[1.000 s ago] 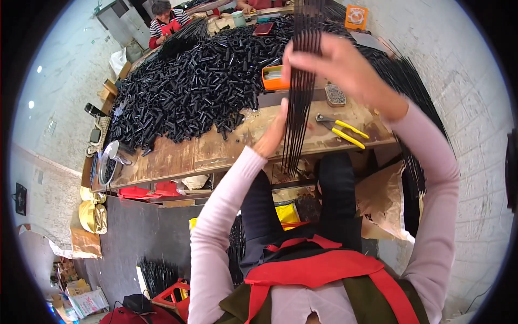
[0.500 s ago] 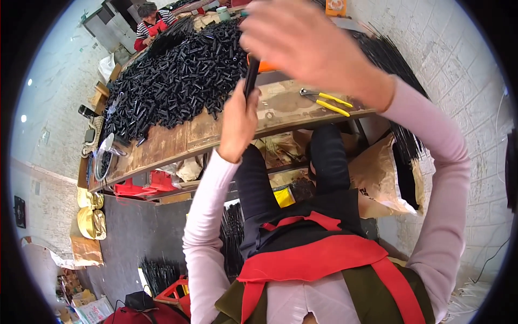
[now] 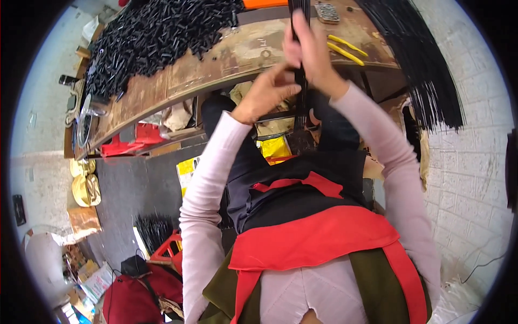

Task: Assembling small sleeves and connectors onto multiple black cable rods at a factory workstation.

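An upright bundle of long, thin black strands [image 3: 300,110] rises past the near edge of the wooden table [image 3: 237,51], its lower part hanging between my knees. My right hand [image 3: 313,54] is closed around its upper part, slightly blurred. Just below and to the left is my left hand [image 3: 270,92], its thumb and fingers apart with the tips at the bundle's side. Some left fingertips are hidden by the right hand. Yellow-handled pliers [image 3: 348,49] lie on the table right of my hands; their jaws are hidden. A large heap of short black tubes [image 3: 162,38] covers the table's left.
A mass of long black strands [image 3: 426,70] hangs over the table's right end. A small tray of tiny grey pieces [image 3: 327,13] and an orange object [image 3: 264,4] are farther back. Below left are red crates [image 3: 140,139], standing black strands [image 3: 154,231] and a dark red bag [image 3: 140,297].
Both hands have come lower and closer together. The right hand now grips the black bundle; the left has let go of the black piece it held. My view has tilted down, leaving the co-worker nearly out of sight.
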Demonstrator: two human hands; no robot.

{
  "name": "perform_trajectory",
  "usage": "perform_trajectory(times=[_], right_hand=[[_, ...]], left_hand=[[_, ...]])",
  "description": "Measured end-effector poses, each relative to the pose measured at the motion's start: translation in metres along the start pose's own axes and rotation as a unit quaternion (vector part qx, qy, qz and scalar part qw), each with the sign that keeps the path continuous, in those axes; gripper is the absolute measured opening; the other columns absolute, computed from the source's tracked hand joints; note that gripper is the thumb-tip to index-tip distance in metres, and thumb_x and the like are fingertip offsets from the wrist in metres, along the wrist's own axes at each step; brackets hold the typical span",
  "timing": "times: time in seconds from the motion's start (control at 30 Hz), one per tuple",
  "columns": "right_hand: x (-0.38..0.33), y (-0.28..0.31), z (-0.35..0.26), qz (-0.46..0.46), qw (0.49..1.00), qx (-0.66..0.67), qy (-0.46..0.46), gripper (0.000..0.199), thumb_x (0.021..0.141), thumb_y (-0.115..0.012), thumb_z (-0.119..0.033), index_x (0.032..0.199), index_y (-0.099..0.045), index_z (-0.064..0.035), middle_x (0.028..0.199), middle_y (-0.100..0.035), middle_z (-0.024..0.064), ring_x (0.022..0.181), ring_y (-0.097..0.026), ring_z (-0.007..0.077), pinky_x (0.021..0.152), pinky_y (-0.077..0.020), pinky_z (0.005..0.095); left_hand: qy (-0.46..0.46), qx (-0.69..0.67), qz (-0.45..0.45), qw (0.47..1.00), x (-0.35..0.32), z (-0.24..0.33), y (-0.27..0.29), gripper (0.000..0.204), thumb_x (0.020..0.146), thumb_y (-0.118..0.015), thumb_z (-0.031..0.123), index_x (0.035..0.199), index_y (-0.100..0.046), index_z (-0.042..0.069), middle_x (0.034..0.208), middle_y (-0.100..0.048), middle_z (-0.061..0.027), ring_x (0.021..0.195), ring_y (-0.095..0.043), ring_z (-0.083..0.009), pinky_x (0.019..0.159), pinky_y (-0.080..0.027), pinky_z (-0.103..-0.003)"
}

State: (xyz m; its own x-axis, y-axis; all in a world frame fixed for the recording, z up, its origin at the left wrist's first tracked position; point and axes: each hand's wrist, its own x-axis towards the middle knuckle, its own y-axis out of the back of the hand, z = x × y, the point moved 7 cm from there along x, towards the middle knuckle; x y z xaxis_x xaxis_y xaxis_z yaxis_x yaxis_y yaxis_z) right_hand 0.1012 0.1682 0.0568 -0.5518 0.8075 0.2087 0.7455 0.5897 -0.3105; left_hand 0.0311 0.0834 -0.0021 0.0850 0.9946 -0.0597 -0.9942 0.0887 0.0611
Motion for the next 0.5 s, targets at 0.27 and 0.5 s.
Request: perform_trajectory(times=[0.27,0.5], right_hand=[[-0.108,0.003,0.147,0.044,0.985,0.08,-0.148,0.045,0.1,-0.05,-0.046,0.074,-0.048,-0.0091,0.055,-0.039,-0.0047,0.043,-0.035,0.0035,0.039,-0.025,0.0209],[-0.129,-0.012,0.154,-0.014,0.984,0.025,-0.178,0.031,0.101,-0.053,-0.033,0.091,-0.053,-0.0039,0.066,-0.053,0.0011,0.055,-0.05,0.0087,0.052,-0.0415,0.0233]], left_hand=[[0.013,-0.01,0.007,1.0,-0.073,-0.164,-0.031,0.024,0.087,-0.072,0.007,0.105,-0.056,0.002,0.078,-0.049,0.0033,0.071,-0.047,-0.0059,0.059,-0.046,-0.024],[0.152,-0.073,0.033,0.985,-0.117,-0.193,-0.03,0.027,0.088,-0.071,0.015,0.104,-0.058,-0.003,0.081,-0.06,-0.0036,0.073,-0.058,-0.012,0.067,-0.049,-0.027]])
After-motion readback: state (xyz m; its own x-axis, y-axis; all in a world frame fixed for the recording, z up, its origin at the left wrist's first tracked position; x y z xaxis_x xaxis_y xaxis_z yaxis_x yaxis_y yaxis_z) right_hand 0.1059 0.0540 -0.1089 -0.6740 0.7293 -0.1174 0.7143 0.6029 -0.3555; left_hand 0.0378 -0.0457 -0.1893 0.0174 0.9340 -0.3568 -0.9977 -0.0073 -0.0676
